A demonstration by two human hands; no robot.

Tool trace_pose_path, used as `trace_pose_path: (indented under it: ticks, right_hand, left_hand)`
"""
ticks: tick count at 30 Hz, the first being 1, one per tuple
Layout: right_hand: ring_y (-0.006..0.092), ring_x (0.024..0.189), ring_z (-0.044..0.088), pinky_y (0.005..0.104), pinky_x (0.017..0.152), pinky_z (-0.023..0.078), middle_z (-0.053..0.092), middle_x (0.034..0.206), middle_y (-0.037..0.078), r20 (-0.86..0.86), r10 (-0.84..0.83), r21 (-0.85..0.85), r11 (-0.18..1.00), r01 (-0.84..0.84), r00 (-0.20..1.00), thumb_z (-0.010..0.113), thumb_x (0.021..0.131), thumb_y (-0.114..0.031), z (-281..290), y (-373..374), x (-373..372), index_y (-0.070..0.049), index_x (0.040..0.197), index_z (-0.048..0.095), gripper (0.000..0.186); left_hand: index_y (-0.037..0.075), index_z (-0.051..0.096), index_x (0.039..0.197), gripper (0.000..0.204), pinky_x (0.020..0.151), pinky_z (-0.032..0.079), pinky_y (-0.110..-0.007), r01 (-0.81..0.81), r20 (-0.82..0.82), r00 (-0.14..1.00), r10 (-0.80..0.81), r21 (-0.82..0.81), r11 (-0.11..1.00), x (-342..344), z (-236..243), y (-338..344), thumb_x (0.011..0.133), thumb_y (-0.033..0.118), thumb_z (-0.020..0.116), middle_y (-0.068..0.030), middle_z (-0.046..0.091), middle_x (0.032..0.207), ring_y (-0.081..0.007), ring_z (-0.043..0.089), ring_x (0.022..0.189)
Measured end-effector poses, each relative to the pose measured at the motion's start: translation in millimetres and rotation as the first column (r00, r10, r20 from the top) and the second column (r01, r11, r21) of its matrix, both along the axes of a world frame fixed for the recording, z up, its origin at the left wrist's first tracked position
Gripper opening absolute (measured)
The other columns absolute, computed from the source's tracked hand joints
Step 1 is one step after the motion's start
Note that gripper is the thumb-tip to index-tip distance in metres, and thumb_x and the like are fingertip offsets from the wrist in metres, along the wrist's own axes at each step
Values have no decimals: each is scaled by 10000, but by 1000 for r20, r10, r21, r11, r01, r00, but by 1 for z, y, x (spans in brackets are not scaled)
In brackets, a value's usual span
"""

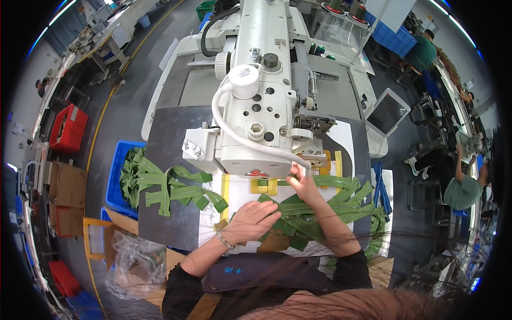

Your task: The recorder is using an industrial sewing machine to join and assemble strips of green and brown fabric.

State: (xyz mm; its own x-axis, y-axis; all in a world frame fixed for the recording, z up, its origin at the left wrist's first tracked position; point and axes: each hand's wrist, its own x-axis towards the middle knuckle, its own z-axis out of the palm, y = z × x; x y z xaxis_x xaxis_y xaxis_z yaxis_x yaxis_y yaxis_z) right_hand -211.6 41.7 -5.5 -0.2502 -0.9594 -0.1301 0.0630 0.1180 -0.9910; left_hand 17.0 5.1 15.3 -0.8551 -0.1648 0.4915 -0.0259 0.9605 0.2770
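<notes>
A large white sewing machine (250, 122) stands in front of me, with a yellow clamp frame (264, 186) under its head. A green strap (325, 181) runs through the clamp area toward the right. My right hand (303, 184) is raised beside the machine head, fingers curled together in a pinch; what they hold, if anything, is too small to make out. My left hand (252, 220) lies nearly flat, fingers stretched, at the left edge of a pile of green straps (304, 213). Hair strands cross the lower part of the view.
More green straps (178, 186) lie on the dark table (165, 224) at left, spilling from a blue bin (120, 176). Blue strips (382, 186) hang at the right edge, below a tilted screen (388, 111). A plastic bag (136, 266) sits lower left. A co-worker (463, 189) is at right.
</notes>
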Motion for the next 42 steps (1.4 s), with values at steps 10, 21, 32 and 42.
trace_pose_path:
  ticks: [10,21,32,42]
  right_hand:
    - [291,1018,582,404,902,422,632,1067,84,-819,54,-166,931,-326,572,658,735,-12,4,14,0,-59,1028,631,297]
    - [270,977,609,389,821,472,636,1051,72,-843,-59,-241,930,-276,535,649,731,33,-4,15,0,-54,971,652,255]
    - [273,931,609,388,784,491,619,967,68,-845,-77,-255,928,-271,530,660,724,36,-6,16,3,-43,940,645,231]
    - [284,914,617,380,735,509,632,934,70,-833,-47,-223,940,-258,551,651,740,31,-3,16,2,-63,969,658,248]
  left_hand:
    - [32,475,1313,639,1084,306,-415,-115,320,944,79,95,989,-6,-22,-7,819,401,644,-171,458,1367,-269,417,1298]
    - [34,452,1331,674,1077,297,-430,-171,320,937,138,75,982,-7,-22,-5,822,440,626,-152,425,1403,-255,379,1324]
    - [-24,516,1252,693,1018,361,-412,-167,253,954,158,13,986,-9,-19,-4,772,456,655,-173,494,1326,-271,445,1249]
    - [-30,538,1228,698,1018,356,-397,-189,241,953,183,6,982,-11,-20,-3,756,470,660,-166,516,1296,-263,445,1243]
